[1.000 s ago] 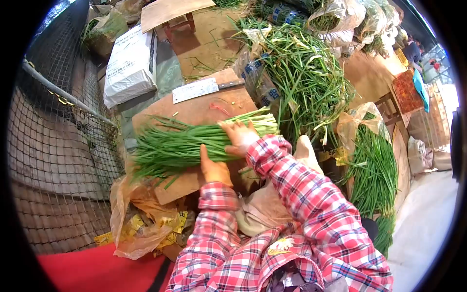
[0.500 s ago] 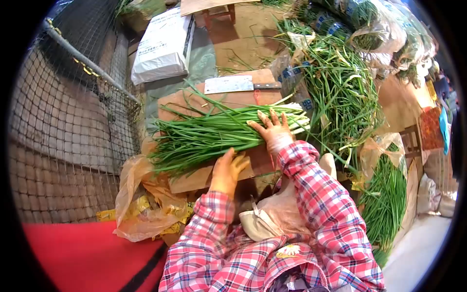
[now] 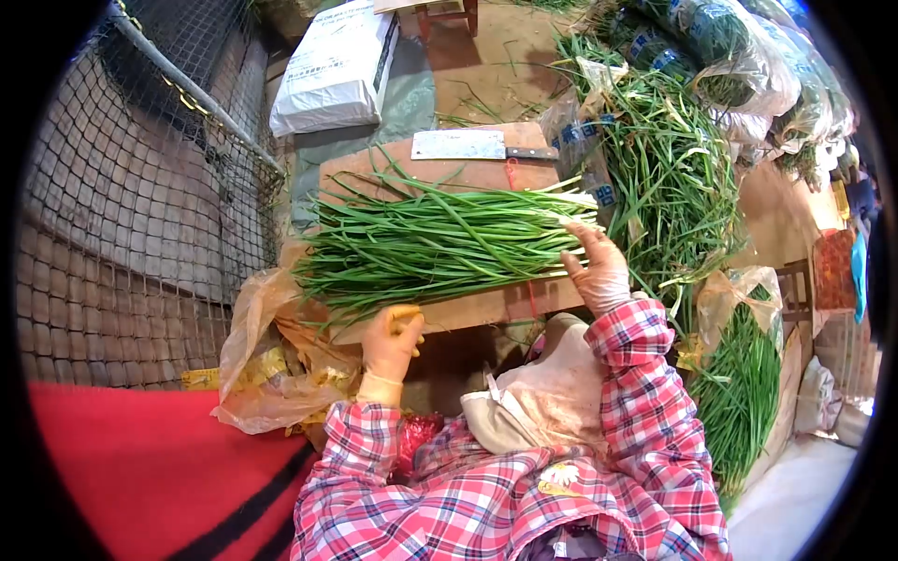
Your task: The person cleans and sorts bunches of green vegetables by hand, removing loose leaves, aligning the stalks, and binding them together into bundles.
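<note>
A wide bundle of green stalks (image 3: 440,238) lies across a wooden board (image 3: 374,173), white ends to the right. My right hand (image 3: 599,266) is at the white ends, thumb and fingers apart, near or touching the bundle's lower right edge. Below the board's front left edge is my left hand (image 3: 393,341), off the bundle, its gloved fingers curled inward; whether anything small is inside is hidden. Behind the bundle a cleaver (image 3: 458,144) rests flat on the board, handle right. A thin red tie (image 3: 512,171) runs beneath the stalks and shows again at the front.
A large heap of loose stalks (image 3: 669,168) stands right of the board. Bagged greens (image 3: 744,393) are at the lower right. A white sack (image 3: 337,70) lies behind, netting (image 3: 140,224) rises at the left, and a crumpled plastic bag (image 3: 271,346) is at the front left.
My left hand has left the bundle and moved back toward me, its fingers curling. My right hand has slid right to the white ends. The bundle lies flatter, and the view has shifted.
</note>
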`<action>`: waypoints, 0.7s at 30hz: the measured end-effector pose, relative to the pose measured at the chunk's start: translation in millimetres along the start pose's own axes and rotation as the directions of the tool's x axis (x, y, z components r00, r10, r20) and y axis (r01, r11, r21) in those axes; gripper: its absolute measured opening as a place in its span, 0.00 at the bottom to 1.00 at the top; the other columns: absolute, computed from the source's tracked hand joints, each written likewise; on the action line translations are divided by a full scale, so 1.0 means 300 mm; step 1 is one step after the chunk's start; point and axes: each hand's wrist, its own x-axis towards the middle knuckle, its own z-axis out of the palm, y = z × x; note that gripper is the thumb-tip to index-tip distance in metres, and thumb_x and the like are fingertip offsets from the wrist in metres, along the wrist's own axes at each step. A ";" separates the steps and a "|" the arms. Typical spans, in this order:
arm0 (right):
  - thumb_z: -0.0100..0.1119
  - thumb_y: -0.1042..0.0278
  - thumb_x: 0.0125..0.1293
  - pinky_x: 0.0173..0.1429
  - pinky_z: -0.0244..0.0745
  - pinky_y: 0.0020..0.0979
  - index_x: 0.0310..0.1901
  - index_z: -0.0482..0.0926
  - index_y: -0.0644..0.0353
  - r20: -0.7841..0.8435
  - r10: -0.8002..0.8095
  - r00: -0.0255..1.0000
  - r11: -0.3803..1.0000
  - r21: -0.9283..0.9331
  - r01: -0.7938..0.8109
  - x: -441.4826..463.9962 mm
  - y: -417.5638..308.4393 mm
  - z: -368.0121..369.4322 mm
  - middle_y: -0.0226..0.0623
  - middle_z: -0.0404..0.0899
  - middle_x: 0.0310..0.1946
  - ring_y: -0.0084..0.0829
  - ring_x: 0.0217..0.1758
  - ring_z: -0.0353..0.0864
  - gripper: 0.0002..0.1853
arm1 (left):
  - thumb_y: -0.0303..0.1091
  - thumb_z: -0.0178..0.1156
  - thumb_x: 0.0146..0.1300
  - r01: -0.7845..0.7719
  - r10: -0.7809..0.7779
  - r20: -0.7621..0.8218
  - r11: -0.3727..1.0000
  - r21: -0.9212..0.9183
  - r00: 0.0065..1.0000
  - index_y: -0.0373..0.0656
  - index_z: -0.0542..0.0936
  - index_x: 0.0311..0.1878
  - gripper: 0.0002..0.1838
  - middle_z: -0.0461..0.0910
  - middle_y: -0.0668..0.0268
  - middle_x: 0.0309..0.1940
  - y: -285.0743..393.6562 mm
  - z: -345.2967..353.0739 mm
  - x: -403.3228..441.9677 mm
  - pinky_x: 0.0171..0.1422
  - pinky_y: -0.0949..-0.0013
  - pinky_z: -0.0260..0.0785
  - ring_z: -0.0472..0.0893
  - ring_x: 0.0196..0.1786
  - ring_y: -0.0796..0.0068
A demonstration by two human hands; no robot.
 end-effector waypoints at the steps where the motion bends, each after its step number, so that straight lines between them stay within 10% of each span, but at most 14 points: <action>1: 0.63 0.71 0.52 0.54 0.70 0.37 0.53 0.72 0.49 -0.021 0.035 0.999 0.996 -0.076 -0.036 0.005 0.014 -0.020 0.40 0.77 0.46 0.42 0.49 0.76 0.24 | 0.33 0.64 0.54 -0.011 0.013 -0.017 0.992 0.127 1.000 0.39 0.77 0.43 0.14 0.77 0.68 0.21 0.047 0.008 0.014 0.23 0.77 0.65 0.74 0.21 0.82; 5: 0.64 0.60 0.51 0.55 0.66 0.40 0.58 0.68 0.49 -0.063 0.238 0.969 0.891 -0.382 -0.244 0.035 0.078 -0.096 0.39 0.75 0.49 0.41 0.52 0.74 0.30 | 0.45 0.67 0.49 -0.161 0.249 -0.054 0.763 0.626 0.967 0.42 0.79 0.36 0.18 0.77 0.64 0.20 0.021 0.097 0.165 0.33 0.63 0.69 0.76 0.25 0.62; 8: 0.63 0.53 0.51 0.56 0.65 0.41 0.61 0.64 0.49 0.072 0.452 0.889 0.745 -0.578 -0.332 0.056 0.075 -0.103 0.39 0.77 0.47 0.40 0.52 0.75 0.35 | 0.46 0.65 0.50 -0.242 0.337 -0.043 0.752 0.614 0.940 0.42 0.79 0.33 0.16 0.78 0.64 0.21 -0.078 0.108 0.251 0.34 0.62 0.69 0.77 0.26 0.61; 12: 0.58 0.54 0.54 0.49 0.71 0.38 0.49 0.78 0.43 0.169 0.479 0.862 0.798 -0.493 -0.347 0.067 0.188 -0.089 0.41 0.81 0.38 0.40 0.45 0.79 0.19 | 0.31 0.61 0.56 0.065 -0.082 -0.105 0.987 -0.150 0.991 0.39 0.78 0.33 0.06 0.76 0.66 0.18 0.047 0.072 0.193 0.15 0.78 0.63 0.73 0.15 0.81; 18: 0.56 0.63 0.55 0.46 0.72 0.36 0.37 0.80 0.57 0.097 0.433 0.896 0.880 -0.258 -0.398 0.064 0.179 -0.123 0.44 0.80 0.33 0.42 0.39 0.79 0.11 | 0.29 0.56 0.59 0.000 -0.079 -0.233 0.948 -0.319 0.969 0.40 0.76 0.29 0.04 0.72 0.70 0.15 0.192 -0.044 0.069 0.16 0.78 0.63 0.69 0.14 0.81; 21: 0.56 0.64 0.55 0.46 0.71 0.36 0.38 0.79 0.57 0.058 0.424 0.904 0.902 -0.121 -0.415 0.054 0.197 -0.138 0.44 0.80 0.32 0.41 0.39 0.79 0.10 | 0.27 0.57 0.58 -0.095 0.080 -0.052 0.899 -0.428 0.995 0.40 0.75 0.29 0.03 0.75 0.69 0.17 0.284 -0.074 -0.027 0.19 0.78 0.67 0.72 0.18 0.82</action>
